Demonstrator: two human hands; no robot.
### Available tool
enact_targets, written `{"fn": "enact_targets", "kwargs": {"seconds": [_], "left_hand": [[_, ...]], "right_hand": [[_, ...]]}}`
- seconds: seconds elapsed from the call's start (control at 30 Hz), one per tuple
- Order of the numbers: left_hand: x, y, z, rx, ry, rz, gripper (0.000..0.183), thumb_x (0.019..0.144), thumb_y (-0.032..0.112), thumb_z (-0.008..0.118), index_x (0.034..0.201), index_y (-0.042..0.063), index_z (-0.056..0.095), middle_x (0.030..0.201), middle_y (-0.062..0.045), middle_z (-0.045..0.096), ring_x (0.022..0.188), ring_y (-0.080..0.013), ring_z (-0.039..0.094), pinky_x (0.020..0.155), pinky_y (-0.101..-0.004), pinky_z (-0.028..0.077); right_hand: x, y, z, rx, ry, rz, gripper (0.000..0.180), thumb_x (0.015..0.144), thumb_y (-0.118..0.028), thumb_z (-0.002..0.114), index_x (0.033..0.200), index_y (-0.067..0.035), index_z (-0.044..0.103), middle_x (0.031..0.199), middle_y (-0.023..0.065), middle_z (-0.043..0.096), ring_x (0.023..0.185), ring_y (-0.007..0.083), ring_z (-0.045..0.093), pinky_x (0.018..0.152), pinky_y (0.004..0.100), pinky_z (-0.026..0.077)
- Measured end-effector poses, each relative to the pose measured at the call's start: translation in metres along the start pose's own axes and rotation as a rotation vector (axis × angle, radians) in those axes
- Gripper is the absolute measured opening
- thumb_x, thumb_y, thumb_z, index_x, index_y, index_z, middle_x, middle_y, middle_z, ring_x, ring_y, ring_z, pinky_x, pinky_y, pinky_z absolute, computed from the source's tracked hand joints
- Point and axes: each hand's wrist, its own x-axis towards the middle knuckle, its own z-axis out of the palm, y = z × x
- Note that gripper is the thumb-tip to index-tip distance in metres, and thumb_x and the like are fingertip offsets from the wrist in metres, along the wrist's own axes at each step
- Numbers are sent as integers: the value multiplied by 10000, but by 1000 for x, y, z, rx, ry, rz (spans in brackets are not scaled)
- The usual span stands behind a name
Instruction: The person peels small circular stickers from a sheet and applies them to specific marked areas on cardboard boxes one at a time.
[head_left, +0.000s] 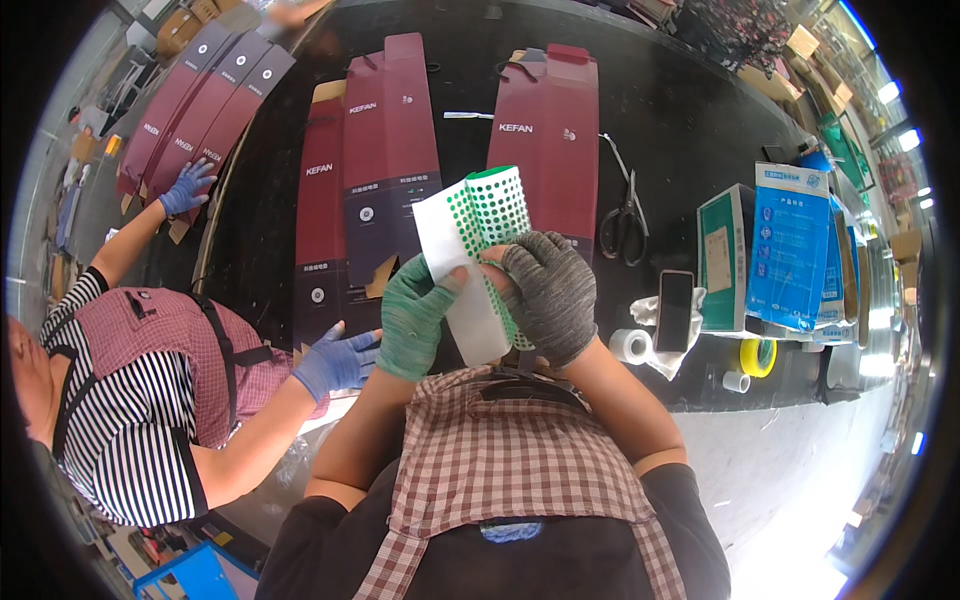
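Between my hands is a white sheet of round green stickers (501, 199), bent along its length, with a bare strip on its left side. My left hand (417, 319), in a green fingerless glove, pinches the bare strip with the thumb on top. In a grey fingerless glove, my right hand (553, 292) has its thumb and forefinger at the dotted part near the middle. Whether a single sticker is between those fingers cannot be made out. Beyond the sheet lies a maroon KEFAN carton (544, 150), partly covered by the sheet and my right hand.
More maroon cartons (390, 142) lie at left on the black table (660, 105). A co-worker's gloved hand (337, 364) is close to my left wrist. Scissors (624, 225), a phone (675, 311), a white roll (631, 346), yellow tape (757, 357) and a blue box (789, 247) are at right.
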Motion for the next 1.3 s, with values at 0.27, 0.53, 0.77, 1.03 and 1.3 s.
{"fn": "enact_targets", "kwargs": {"seconds": [0.27, 0.53, 0.77, 1.03, 1.3], "left_hand": [[-13, 12, 7, 116, -4, 43, 250, 870, 135, 727, 1092, 31, 682, 1002, -26, 690, 897, -76, 621, 806, -243, 498], [-12, 20, 15, 180, -17, 51, 258, 841, 135, 754, 1072, 30, 702, 960, -3, 687, 857, -58, 597, 773, -224, 477], [-4, 11, 4, 135, 37, 17, 211, 861, 131, 729, 1021, 1, 687, 930, -43, 703, 811, -81, 622, 734, -233, 503], [13, 5, -59, 132, 242, 45, 263, 862, 168, 717, 1054, -9, 690, 942, -32, 698, 834, -88, 601, 795, -250, 457], [5, 6, -74, 107, 314, 49, 300, 831, 187, 742, 1073, 19, 689, 984, -23, 688, 877, -117, 615, 824, -281, 462]], "right_hand": [[-6, -1, 2, 97, 27, 20, 175, 740, -142, 765, 908, -133, 715, 797, 42, 645, 721, 228, 617, 640, 331, 505], [-4, 3, -2, 230, 21, 83, 177, 742, -105, 751, 913, -106, 707, 807, 73, 653, 724, 257, 615, 644, 356, 512], [-23, 33, -4, 580, -29, 448, 134, 792, -92, 743, 917, -56, 715, 764, 70, 645, 706, 168, 611, 648, 260, 486], [-87, 169, 35, 174, -188, 560, 132, 815, -125, 719, 943, -92, 724, 809, 73, 671, 753, 217, 659, 687, 309, 516], [-101, 189, 52, -163, -192, 154, 96, 829, -209, 691, 876, -127, 679, 834, 61, 665, 769, 277, 657, 656, 385, 527]]}}
